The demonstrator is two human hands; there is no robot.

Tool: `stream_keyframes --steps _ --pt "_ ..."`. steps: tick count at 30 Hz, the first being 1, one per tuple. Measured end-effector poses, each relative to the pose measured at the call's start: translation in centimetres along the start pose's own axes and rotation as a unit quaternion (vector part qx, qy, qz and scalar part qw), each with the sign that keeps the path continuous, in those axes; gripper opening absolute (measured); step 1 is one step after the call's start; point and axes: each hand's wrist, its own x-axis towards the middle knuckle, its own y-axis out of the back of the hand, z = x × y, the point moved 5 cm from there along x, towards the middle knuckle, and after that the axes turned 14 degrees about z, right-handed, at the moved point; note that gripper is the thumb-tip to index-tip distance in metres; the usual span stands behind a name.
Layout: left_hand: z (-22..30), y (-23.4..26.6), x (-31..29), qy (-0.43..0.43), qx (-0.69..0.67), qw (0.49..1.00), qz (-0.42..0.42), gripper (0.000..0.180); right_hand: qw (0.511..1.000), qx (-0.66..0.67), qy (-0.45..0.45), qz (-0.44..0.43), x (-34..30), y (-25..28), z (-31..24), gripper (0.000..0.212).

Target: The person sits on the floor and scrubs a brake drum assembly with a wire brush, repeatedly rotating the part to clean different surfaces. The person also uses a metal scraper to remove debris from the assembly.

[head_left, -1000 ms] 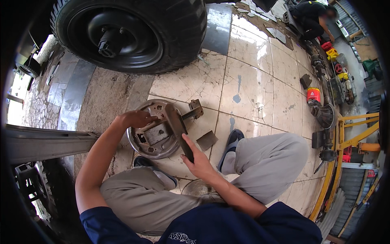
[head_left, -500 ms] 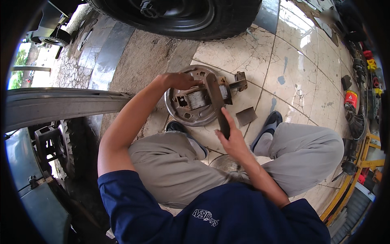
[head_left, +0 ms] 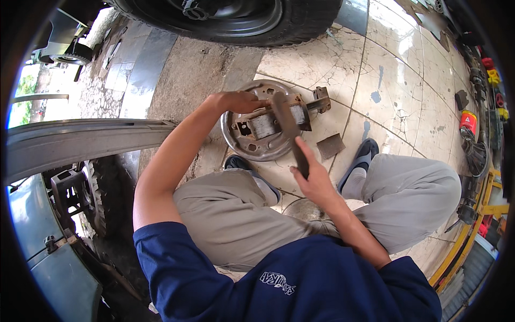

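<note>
A round metal plate (head_left: 234, 140), like a drum-brake backing plate, lies on the floor between my feet. On it sits a rusty frame around a grey block (head_left: 264, 127), and a metal bracket (head_left: 321, 100) sticks out to the right. My left hand (head_left: 240, 102) reaches across the plate's upper part, fingers closed near the frame; what they grip is hidden. My right hand (head_left: 315, 182) is shut on the near end of a long dark brown bar (head_left: 289, 126) with a rounded far end. The bar slants over the frame, and I cannot tell whether they touch.
A dark rectangular piece (head_left: 330, 146) lies right of the plate. Ahead stands a large tyre (head_left: 300, 27). At left are a grey metal beam (head_left: 91, 139) and vehicle parts. A red can (head_left: 468, 123) and a yellow frame (head_left: 461, 241) stand at right.
The bar has shifted slightly in my right hand's grip or angle, staying over the plate. My left hand keeps its place there. The whole view has moved a little.
</note>
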Motion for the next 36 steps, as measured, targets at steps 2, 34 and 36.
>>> stream_keyframes --steps 2,34,36 --pt "-0.7 -0.6 0.3 -0.009 0.003 1.000 -0.007 0.060 0.999 0.014 -0.005 -0.032 -0.4 -0.6 -0.5 0.070" --pt "-1.5 -1.1 1.3 -0.024 -0.009 1.000 -0.006 0.055 1.000 -0.014 0.008 -0.001 0.1 -0.2 1.1 0.070" --pt "1.3 0.6 0.3 -0.043 -0.015 0.999 -0.020 0.058 0.995 -0.060 0.005 0.077 0.7 1.2 2.3 0.071"
